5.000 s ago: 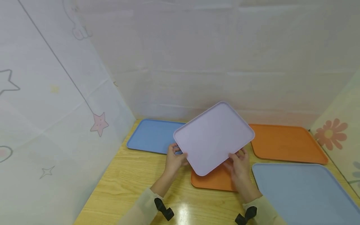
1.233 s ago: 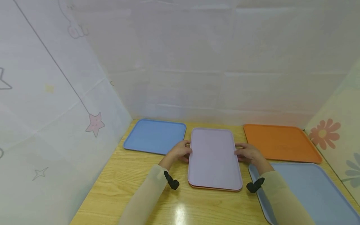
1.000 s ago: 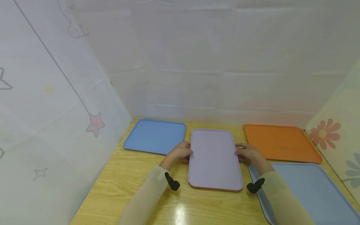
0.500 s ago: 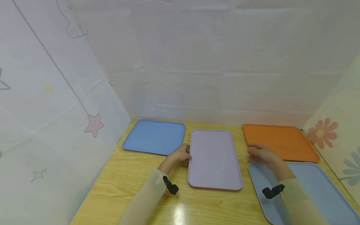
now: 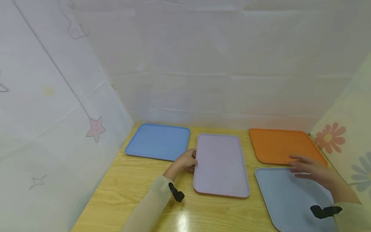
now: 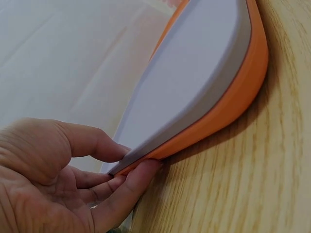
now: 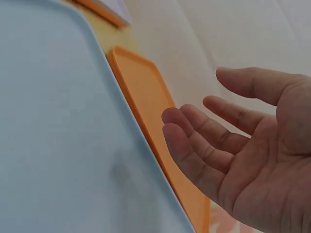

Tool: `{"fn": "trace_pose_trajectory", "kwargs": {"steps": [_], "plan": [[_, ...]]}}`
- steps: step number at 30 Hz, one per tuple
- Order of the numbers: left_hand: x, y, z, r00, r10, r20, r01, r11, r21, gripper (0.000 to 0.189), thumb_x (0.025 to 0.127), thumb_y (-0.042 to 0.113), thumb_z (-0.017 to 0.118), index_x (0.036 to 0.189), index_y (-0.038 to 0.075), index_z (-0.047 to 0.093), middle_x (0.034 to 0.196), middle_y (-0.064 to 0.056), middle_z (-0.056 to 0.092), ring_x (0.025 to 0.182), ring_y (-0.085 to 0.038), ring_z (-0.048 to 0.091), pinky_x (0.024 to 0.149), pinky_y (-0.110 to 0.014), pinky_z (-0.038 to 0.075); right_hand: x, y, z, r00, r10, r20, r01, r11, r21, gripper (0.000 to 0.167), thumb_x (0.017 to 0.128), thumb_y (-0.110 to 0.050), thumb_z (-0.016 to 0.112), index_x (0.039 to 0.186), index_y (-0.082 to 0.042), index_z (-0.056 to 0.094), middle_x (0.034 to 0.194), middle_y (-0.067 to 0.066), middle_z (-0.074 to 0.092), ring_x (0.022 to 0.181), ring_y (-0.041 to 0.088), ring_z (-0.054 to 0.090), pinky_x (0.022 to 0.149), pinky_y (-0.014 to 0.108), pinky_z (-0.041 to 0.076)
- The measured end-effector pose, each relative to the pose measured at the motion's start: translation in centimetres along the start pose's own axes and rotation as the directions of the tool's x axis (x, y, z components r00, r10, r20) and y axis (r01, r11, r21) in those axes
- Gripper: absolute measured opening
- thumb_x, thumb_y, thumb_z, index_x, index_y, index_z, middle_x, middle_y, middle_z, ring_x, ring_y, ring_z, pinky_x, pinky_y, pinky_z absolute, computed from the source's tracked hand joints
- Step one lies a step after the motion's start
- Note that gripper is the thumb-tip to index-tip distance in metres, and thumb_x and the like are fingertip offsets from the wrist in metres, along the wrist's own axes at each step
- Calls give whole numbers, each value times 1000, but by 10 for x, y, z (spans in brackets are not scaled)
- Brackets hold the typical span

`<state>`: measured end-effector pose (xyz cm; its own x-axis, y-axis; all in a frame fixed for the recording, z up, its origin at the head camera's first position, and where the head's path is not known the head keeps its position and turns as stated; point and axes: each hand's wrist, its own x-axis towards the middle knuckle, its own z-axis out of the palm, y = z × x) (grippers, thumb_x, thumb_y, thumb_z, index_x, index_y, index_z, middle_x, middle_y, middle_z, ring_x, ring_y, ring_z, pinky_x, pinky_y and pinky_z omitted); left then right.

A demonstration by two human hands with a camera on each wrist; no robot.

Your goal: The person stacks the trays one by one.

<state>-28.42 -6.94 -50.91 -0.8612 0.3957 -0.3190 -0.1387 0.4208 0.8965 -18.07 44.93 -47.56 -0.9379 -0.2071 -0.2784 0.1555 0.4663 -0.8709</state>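
A lilac tray (image 5: 221, 164) lies squarely on an orange tray (image 6: 233, 109), whose side shows beneath it in the left wrist view. My left hand (image 5: 185, 160) pinches the left edge of this pair, thumb at the lilac rim and fingers lower along the orange side. Over at the right, my right hand (image 5: 311, 170) is held above a large grey-blue tray (image 5: 287, 199), fingers loosely spread and holding nothing. Behind that tray lies another orange tray (image 5: 284, 145), near the right fingertips in the head view.
A blue tray (image 5: 159, 141) lies at the back left of the wooden table (image 5: 130, 190). White sheeting (image 5: 185, 64) rises along the back, with a star-printed sheet (image 5: 58, 129) on the left and a flower-printed one (image 5: 347, 129) on the right.
The lilac tray, earlier held up tilted in both hands, now lies on the orange one. My right hand has let go of its edge and moved right; the left has stayed.
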Motion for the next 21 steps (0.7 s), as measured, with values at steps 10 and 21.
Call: {"fn": "trace_pose_trajectory", "kwargs": {"steps": [10,21], "plan": [[2,-4,-6,999,-40,12,41,995,-95,78,86,-12,59,156,3,30,130,-21,53,97,-33,68,71,-45,63,-35,40,-42,989,131,-67,-140,977,-161,76,109,-38,46,154,13,12,151,44,26,110,26,66,88,42,59],[-1,-5,-8,998,-24,56,34,985,-171,81,88,-9,62,159,5,24,137,-23,48,103,-40,67,74,-50,62,-64,78,-81,944,306,-122,-321,937,-135,103,103,-60,41,153,13,-10,149,47,20,111,40,63,91,51,56]]}}
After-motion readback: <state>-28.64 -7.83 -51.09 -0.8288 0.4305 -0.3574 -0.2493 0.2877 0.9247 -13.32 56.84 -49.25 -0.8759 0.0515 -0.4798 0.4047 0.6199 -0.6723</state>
